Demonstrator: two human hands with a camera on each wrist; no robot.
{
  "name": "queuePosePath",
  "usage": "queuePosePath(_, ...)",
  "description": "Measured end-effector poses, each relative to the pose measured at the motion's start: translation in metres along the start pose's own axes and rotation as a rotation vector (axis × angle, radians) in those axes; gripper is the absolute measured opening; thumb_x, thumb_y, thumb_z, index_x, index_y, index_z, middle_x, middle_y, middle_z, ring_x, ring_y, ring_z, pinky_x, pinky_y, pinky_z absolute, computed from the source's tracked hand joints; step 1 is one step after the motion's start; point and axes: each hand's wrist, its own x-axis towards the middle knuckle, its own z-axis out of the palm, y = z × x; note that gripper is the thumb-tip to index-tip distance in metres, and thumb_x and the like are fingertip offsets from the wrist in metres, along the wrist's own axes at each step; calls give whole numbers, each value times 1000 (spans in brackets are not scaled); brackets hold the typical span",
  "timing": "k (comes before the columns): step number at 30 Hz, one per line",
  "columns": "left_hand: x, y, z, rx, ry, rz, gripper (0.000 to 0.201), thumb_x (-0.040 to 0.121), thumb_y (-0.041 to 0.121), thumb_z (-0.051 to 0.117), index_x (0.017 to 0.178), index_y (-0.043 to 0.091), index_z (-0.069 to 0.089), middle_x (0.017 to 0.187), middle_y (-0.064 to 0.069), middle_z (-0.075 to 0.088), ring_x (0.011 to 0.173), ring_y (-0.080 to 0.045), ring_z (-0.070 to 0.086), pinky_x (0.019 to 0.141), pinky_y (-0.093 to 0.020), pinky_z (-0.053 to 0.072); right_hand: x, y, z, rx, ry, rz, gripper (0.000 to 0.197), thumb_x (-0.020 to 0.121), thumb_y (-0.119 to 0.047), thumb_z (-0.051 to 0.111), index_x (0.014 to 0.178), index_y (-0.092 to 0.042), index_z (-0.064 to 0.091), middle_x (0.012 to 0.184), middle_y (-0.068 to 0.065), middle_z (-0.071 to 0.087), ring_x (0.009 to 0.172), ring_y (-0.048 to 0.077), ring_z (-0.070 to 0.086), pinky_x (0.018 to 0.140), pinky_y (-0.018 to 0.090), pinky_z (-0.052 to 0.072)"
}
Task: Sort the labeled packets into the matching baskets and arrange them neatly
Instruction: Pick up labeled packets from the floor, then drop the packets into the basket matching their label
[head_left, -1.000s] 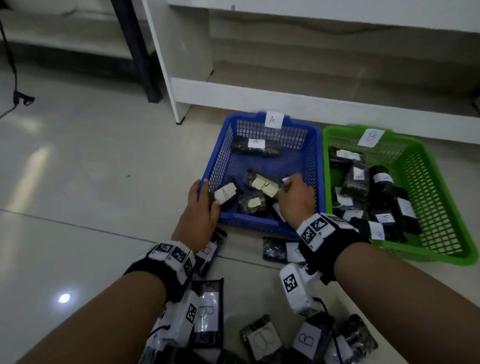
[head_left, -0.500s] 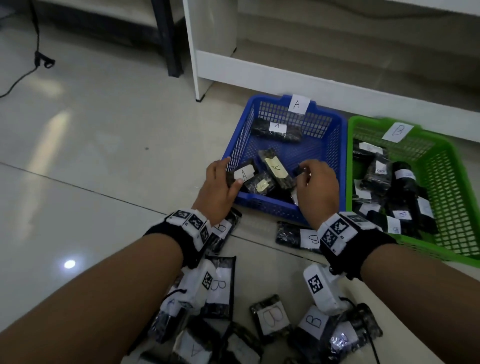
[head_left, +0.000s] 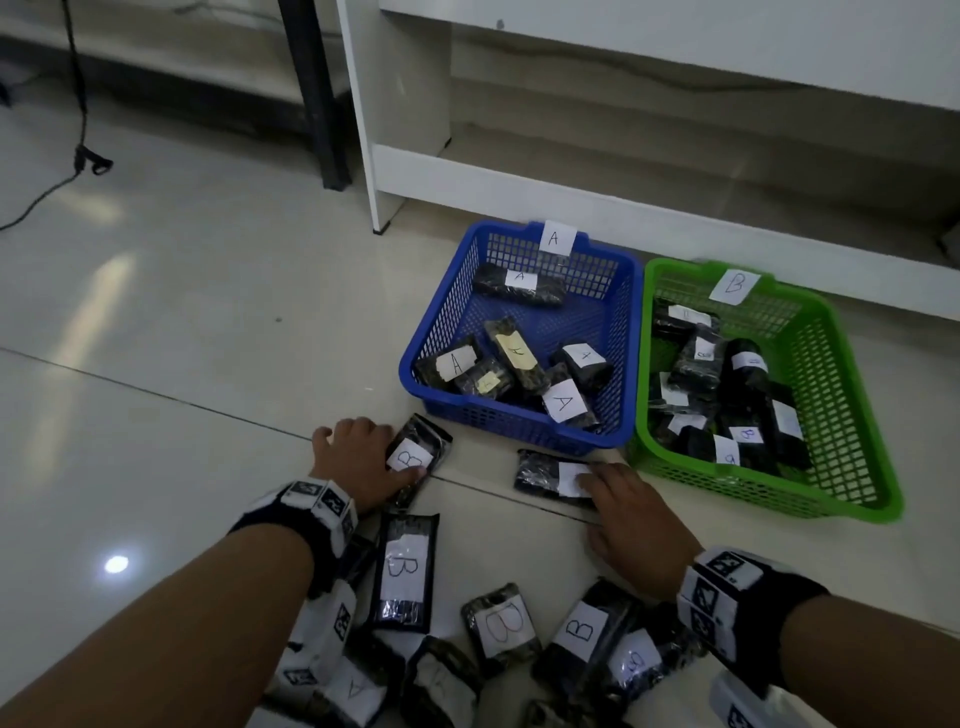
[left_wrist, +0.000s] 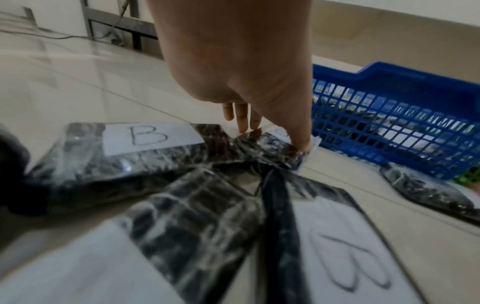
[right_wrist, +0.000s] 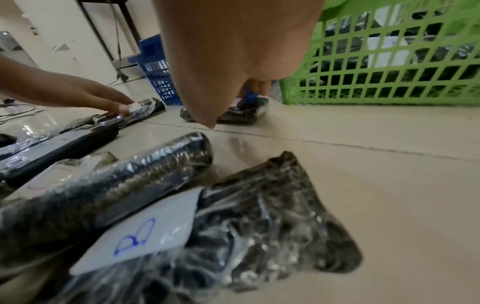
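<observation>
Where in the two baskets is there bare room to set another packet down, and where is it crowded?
The blue basket has bare mesh across its middle, between the lone far packet and the cluster of A packets at its near end. The green basket is bare along its right side; its left half is crowded with packets.

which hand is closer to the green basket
Right. The right hand rests on a packet just in front of the green basket; the left hand is farther off, at a B packet beyond the blue basket.
</observation>
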Motion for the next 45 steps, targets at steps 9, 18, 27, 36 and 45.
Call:
queuePosePath(9,-9,40,-25,-430,-122,181,46,74,26,74,109,19,45,105,-2,52,92,-19,52,71,-27,38,15,-5,-9,-11,-19,247,60,77,-27,68,132,-14,49,121,9,52,111,32,47,92,39,42)
queuePosePath(18,-20,84,-61,-749,-414,332,43,65,27,85,100,27,60,99,1,62,89,-21,60,76,-29,47,-11,-2,-20,77,-146,161,48,87,-8,47,133,-17,35,128,6,39,111,28,46,80,38,42)
queuePosePath(27,-17,143,-140,-1096,-650,268,36,84,6,66,111,14,44,99,-7,61,74,-18,62,50,-26,50,-30,21,-73,94,116,76,33,88,-14,52,121,-11,50,114,10,56,105,31,53,77,41,45)
queuePosePath(36,5,214,-138,-1364,-375,145,32,83,-8,54,110,9,47,102,-20,57,86,-28,58,74,-38,49,-49,98,-124,-77,439,466,28,75,-16,68,103,-15,63,95,9,61,88,34,56,72,38,40)
queuePosePath(45,18,270,-105,-731,30,384,36,91,9,57,125,7,44,126,-15,56,112,-29,55,89,-36,46,-86,143,-124,325,511,725,45,84,-10,55,124,-24,40,103,12,64,85,35,61,75,47,52)
